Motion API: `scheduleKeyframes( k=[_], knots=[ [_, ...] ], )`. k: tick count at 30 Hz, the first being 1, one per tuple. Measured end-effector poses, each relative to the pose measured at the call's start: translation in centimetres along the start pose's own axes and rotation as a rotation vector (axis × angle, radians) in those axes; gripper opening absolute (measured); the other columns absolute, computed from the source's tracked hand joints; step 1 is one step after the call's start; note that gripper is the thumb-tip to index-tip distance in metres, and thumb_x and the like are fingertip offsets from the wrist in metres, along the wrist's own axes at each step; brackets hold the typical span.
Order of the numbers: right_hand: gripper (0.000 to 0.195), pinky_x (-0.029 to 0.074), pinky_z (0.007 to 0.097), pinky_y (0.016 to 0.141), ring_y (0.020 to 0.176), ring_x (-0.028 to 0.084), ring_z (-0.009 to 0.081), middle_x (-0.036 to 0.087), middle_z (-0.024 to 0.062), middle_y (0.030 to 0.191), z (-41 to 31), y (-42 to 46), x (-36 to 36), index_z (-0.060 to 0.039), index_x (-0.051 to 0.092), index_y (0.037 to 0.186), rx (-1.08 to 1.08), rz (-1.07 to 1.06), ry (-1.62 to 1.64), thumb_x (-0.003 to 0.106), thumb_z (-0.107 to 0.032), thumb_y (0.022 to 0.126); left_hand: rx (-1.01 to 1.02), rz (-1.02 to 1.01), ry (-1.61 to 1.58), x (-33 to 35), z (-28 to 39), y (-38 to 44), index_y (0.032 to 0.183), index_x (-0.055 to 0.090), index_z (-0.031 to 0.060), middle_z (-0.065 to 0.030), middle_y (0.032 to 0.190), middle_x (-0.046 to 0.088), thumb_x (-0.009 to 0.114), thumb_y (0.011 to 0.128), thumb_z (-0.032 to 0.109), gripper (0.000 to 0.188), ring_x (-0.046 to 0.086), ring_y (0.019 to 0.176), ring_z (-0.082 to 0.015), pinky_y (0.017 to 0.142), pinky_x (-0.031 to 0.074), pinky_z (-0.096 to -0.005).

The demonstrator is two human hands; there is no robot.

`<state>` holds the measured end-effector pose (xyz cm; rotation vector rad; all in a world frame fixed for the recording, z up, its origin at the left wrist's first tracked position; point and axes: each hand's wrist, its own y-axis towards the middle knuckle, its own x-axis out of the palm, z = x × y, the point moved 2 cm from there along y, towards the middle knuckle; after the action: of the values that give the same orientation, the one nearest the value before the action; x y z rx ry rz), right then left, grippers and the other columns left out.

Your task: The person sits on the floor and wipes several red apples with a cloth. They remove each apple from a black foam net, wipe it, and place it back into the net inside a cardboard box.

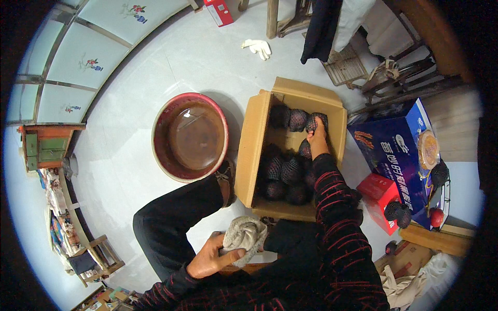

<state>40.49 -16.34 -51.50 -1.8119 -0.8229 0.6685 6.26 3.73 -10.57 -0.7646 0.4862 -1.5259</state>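
My left hand (212,256) holds a bunched light grey cloth (243,237) above my lap. Inside an open cardboard box (253,147), my right hand (318,136) has its fingers around a dark round fruit in black foam netting (317,119), at the box's far right corner. Beside it in the far row lies another netted fruit (298,119), and several more (290,171) fill the near half of the box. To the left of the box stands a round red-rimmed basin (155,144) with brownish liquid in it.
A blue printed carton (381,147) and a red box (375,194) stand to the right, with black netting (397,214) on the red one. A white glove (258,48) lies on the floor beyond. Wooden furniture and hanging clothes are at the upper right.
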Motion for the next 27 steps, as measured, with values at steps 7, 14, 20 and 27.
scheduleKeyframes(
  k=[7, 14, 20, 27],
  knots=[
    [0.052, 0.03, 0.0244, 0.039, 0.045, 0.041, 0.0135, 0.048, 0.0054, 0.08, -0.8, -4.4, -1.4, -0.0223, 0.052, 0.11, -0.078, -0.229, 0.061, 0.08, -0.04, 0.07, 0.087, 0.019, 0.072, 1.1, -0.5, -1.6, 0.111, 0.062, -0.0033, -0.008, 0.098, 0.067, 0.066, 0.09, 0.013, 0.027, 0.058, 0.091, -0.013, 0.082, 0.046, -0.0298],
    [0.034, 0.03, 0.0249, 0.045, 0.052, 0.041, 0.0142, 0.048, -0.0003, 0.082, 0.7, -13.3, -4.5, -0.0265, 0.056, 0.097, 0.082, -0.582, 0.074, 0.079, -0.037, 0.074, 0.158, -0.27, 0.314, 2.1, 0.7, -3.1, 0.118, 0.059, 0.0002, -0.0031, 0.082, 0.061, 0.055, 0.095, 0.049, 0.054, 0.056, 0.069, -0.0154, 0.064, 0.049, -0.0339],
    [0.025, 0.034, 0.0267, 0.047, 0.053, 0.042, 0.0139, 0.054, -0.004, 0.087, 1.0, -26.0, -9.2, -0.0213, 0.056, 0.102, -0.008, -0.982, 0.064, 0.07, -0.033, 0.085, 0.716, -0.094, 1.004, 4.8, 3.7, -3.6, 0.083, 0.062, 0.0002, -0.0189, 0.078, 0.052, 0.051, 0.096, 0.041, 0.044, 0.057, 0.069, -0.0375, 0.063, 0.046, -0.0451],
    [0.037, 0.04, 0.0301, 0.058, 0.068, 0.05, 0.0139, 0.058, 0.0014, 0.107, 1.9, -38.5, -20.6, -0.01, 0.051, 0.119, -0.323, -1.352, 0.105, 0.066, -0.022, 0.088, 0.759, 0.377, 1.355, 6.5, 4.8, -5.4, 0.113, 0.055, 0.0046, -0.0146, 0.095, 0.049, 0.065, 0.086, 0.037, 0.043, 0.061, 0.072, -0.0349, 0.053, 0.05, -0.0429]
  ],
)
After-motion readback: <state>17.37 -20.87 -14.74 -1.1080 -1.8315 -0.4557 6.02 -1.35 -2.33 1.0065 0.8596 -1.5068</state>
